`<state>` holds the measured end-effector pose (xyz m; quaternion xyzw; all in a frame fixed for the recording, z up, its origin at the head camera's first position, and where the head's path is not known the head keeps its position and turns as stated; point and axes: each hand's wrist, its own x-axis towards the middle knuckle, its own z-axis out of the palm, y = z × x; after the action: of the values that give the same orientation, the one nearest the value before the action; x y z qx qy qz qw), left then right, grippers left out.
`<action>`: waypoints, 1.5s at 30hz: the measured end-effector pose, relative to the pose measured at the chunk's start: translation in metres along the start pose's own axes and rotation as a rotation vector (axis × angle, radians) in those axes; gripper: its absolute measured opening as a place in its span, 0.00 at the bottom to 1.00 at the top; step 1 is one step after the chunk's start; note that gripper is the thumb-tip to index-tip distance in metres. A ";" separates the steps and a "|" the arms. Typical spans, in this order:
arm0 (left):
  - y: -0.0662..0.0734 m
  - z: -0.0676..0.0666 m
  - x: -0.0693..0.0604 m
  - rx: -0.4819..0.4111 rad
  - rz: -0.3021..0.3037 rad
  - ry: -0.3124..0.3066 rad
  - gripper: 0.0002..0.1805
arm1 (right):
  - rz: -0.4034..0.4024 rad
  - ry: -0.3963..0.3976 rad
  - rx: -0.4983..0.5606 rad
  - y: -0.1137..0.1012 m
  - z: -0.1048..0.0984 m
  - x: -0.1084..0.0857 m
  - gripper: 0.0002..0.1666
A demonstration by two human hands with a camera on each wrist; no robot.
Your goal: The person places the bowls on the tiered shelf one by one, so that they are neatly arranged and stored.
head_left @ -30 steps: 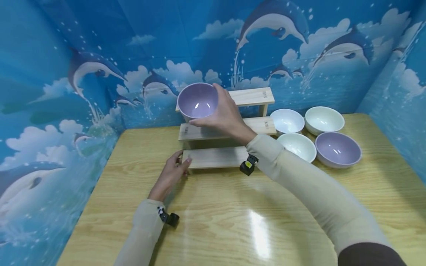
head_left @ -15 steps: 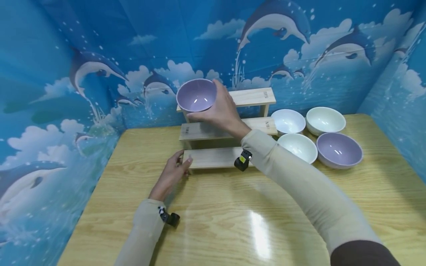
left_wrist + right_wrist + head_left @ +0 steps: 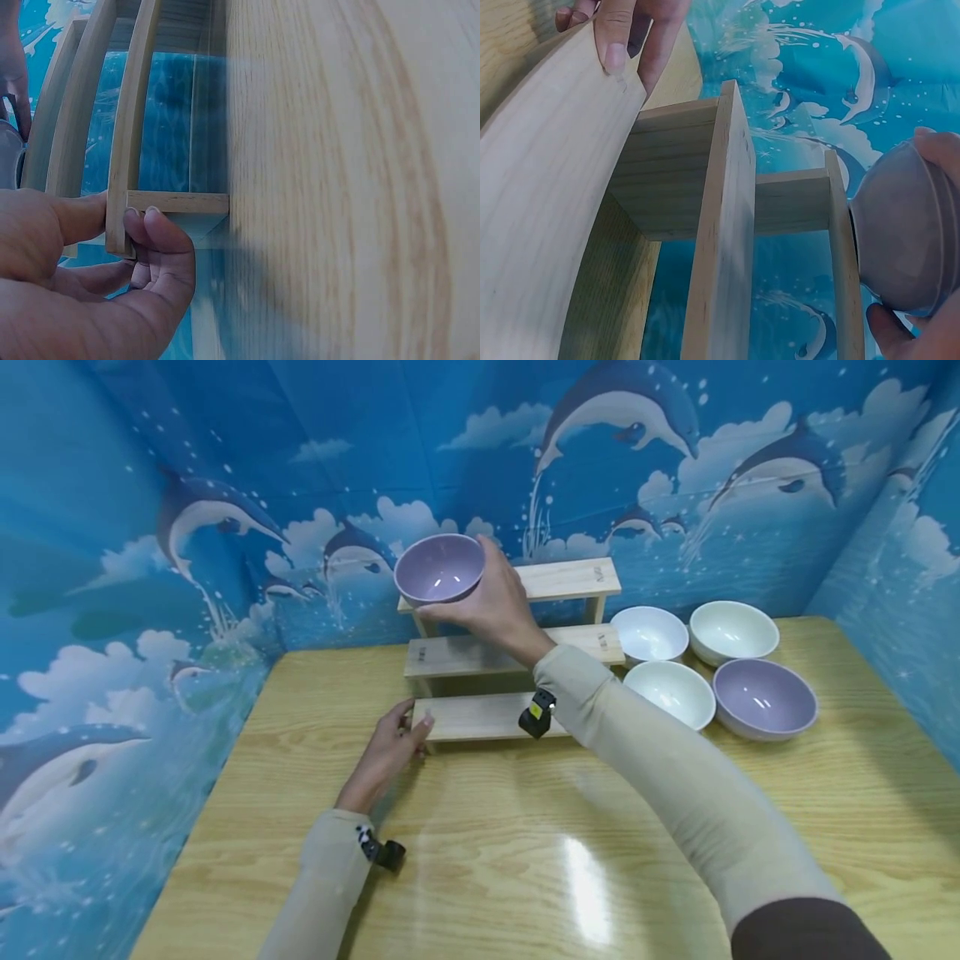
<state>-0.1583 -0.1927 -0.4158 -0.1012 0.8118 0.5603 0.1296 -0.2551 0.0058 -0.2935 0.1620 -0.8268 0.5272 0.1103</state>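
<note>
A purple bowl (image 3: 441, 570) is held by its right side in my right hand (image 3: 497, 602), at the left end of the top step of a three-step wooden stand (image 3: 480, 717). In the right wrist view the bowl's foot (image 3: 857, 244) appears against or very close to the top board (image 3: 845, 262); contact is hard to tell. My left hand (image 3: 388, 745) grips the left end of the lowest step. The left wrist view shows its thumb and curled fingers (image 3: 166, 240) pinching that board's end (image 3: 120, 217).
Right of the stand, several bowls sit on the wooden table (image 3: 480, 860): a white one (image 3: 649, 635), two pale green ones, one at the back (image 3: 732, 633) and one in front (image 3: 671, 695), and a purple one (image 3: 763, 700). A dolphin-print cloth (image 3: 450, 443) hangs behind.
My right hand has carried the purple bowl slightly left and back, over the top step's left end, and the bowl has tipped a little more level. The left hand stays on the lowest step.
</note>
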 end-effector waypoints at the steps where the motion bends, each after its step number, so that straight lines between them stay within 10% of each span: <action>1: 0.000 0.000 0.000 0.001 0.000 0.001 0.38 | 0.005 0.000 0.003 0.000 0.000 0.000 0.71; 45: 0.001 -0.002 -0.002 -0.007 0.013 -0.018 0.38 | 0.023 -0.027 0.048 0.001 -0.005 -0.005 0.70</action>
<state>-0.1572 -0.1939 -0.4140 -0.0914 0.8093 0.5649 0.1327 -0.2507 0.0117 -0.2945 0.1623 -0.8171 0.5459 0.0892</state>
